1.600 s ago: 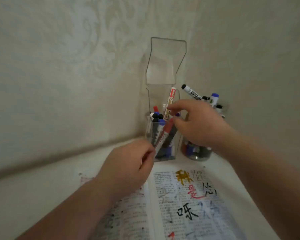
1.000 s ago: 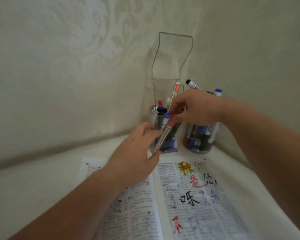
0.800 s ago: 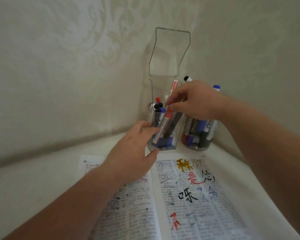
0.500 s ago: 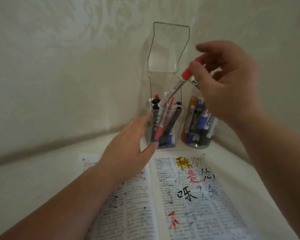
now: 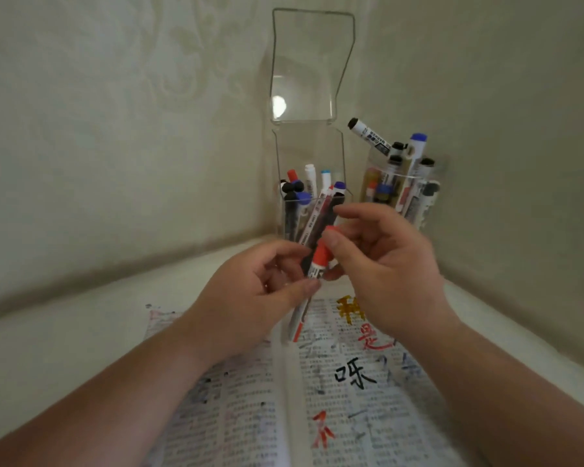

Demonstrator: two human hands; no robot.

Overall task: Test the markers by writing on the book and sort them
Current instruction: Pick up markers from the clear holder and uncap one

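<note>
Walls: 2 pale patterned walls (image 5: pixel 115 112) meet in a corner behind the work area.
Table: white table (image 5: pixel 64 332) runs into that corner and carries every container listed below.
Book: open book (image 5: pixel 368 416) lies flat on the table, nearest the person. The printed pages are overwritten with large strokes in yellow, red and black, mostly on the right page.
Clear box: rectangular transparent clear box (image 5: pixel 280 217) stands in the corner beyond the book. Its hinged lid (image 5: pixel 309 69) is upright and open. It holds upright stored markers (image 5: pixel 309 183) with black, blue, red and white ends.
Round holder: transparent round holder (image 5: pixel 429 197) stands just right of the clear box, packed with more pens. 1 black-capped marker (image 5: pixel 371 134) leans out to the left.
Right hand: right hand (image 5: pixel 391 264) is above the book's far edge. Its thumb and curled fingers pinch the red cap.
Left hand: left hand (image 5: pixel 250 298) is beside the right hand. Its thumb and fingertips pinch the white barrel just below the cap.
Red marker: red marker (image 5: pixel 302 315) is held in the air between both hands, in front of the clear box and over the book's far edge. It is tilted, with the cap end up and away and the red tail end down near the gutter.
Red cap: red cap (image 5: pixel 321 256) sits on the barrel.
</note>
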